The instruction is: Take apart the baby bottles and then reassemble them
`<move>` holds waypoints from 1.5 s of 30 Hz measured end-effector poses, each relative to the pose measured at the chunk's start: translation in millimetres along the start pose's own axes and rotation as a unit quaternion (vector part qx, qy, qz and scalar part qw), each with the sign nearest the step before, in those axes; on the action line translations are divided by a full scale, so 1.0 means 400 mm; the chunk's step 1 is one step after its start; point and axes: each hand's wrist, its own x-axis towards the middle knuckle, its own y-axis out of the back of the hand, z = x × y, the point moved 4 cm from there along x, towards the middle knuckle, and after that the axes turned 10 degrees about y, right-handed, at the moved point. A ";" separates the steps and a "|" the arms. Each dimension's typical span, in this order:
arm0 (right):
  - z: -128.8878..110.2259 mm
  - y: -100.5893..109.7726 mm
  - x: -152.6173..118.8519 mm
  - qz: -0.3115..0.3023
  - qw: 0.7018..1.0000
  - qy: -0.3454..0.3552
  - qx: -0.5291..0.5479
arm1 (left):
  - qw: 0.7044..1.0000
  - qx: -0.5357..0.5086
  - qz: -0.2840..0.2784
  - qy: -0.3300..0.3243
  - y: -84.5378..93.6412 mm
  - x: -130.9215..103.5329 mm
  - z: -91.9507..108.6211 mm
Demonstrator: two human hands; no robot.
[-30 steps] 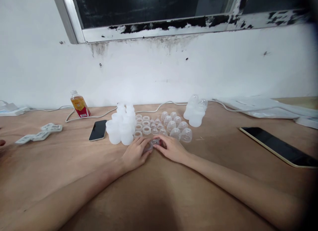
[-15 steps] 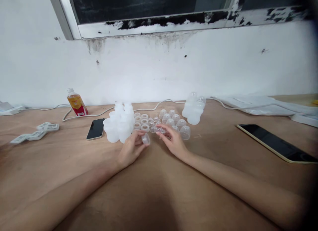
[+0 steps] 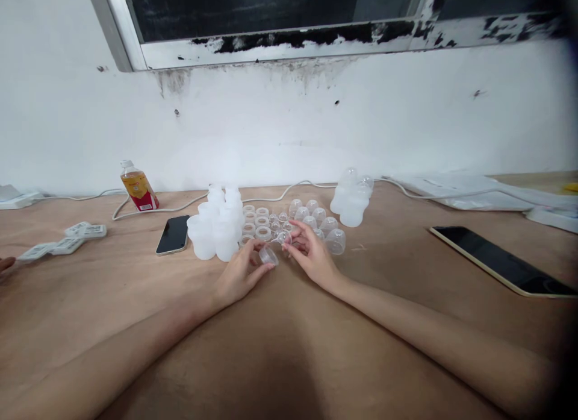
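My left hand (image 3: 241, 269) pinches a translucent bottle collar ring (image 3: 268, 257), tilted with its opening toward the right. Across from it, my right hand (image 3: 313, 254) grips a clear bottle teat (image 3: 283, 238) between thumb and fingers. The two parts are close together but apart. Behind my left hand stand rows of collar rings (image 3: 262, 232), with several clear teats (image 3: 283, 217) beside them. Clear dome caps (image 3: 335, 241) sit in rows just beyond my right hand. White bottle bodies (image 3: 204, 245) are grouped to the left.
Capped bottles (image 3: 352, 212) stand at the back right. A phone (image 3: 173, 235), a drink bottle (image 3: 140, 188) and white labelled pieces (image 3: 67, 245) lie leftward. A tablet (image 3: 501, 260) is at right. A cable (image 3: 280, 197) runs along the wall. Another person's hand (image 3: 6, 264) shows at the left edge.
My right hand has lifted the teat slightly toward me, clear of the others. My left hand has tilted the collar ring and moved it slightly nearer. Another person's fingers have appeared at the left edge.
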 end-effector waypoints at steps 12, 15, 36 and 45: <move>-0.001 0.008 -0.002 0.051 0.998 0.018 -0.039 | 0.996 -0.091 -0.004 0.010 -0.001 0.004 -0.010; 0.000 0.007 -0.002 0.050 0.998 0.021 -0.037 | 0.997 -0.078 0.005 0.014 0.000 0.005 -0.011; -0.078 -0.034 -0.016 -0.153 0.954 0.204 -0.159 | 0.999 0.002 0.032 -0.037 0.014 -0.004 0.015; -0.029 -0.038 -0.007 -0.171 0.982 0.046 -0.064 | 0.990 0.054 0.028 -0.128 0.019 -0.020 0.055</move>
